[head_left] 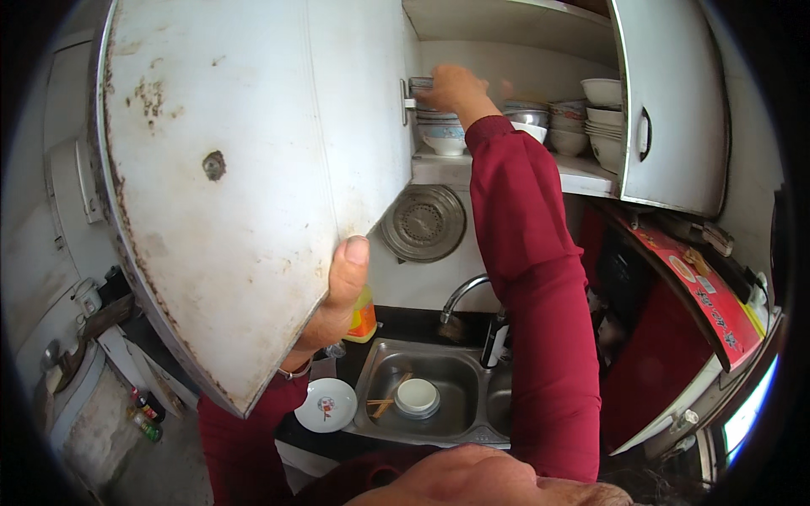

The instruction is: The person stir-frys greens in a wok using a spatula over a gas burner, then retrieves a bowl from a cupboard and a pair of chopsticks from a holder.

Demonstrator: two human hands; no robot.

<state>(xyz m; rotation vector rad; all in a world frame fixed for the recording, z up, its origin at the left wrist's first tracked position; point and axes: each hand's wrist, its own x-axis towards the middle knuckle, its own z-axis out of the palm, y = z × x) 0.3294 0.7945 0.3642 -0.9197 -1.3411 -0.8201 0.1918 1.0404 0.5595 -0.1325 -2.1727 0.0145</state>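
My left hand (337, 291) grips the lower edge of the open white cabinet door (261, 169), thumb on its worn, stained face and fingers behind it. My right arm reaches up into the cabinet. There my right hand (456, 91) is closed at a patterned bowl (419, 83) at the top of a stack at the left end of the shelf. Its fingertips are partly hidden by the hand itself. Below it, a white bowl with a blue pattern (444, 139) forms the base of that stack.
More bowls (604, 126) stand stacked along the shelf, near the right door (671, 110). Below are a steel sink (371, 363) with a white bowl (417, 396) and chopsticks (384, 406), a curved tap (462, 295), a white plate (326, 403) and a yellow-orange bottle (363, 316). A round metal steamer tray (423, 223) hangs behind.
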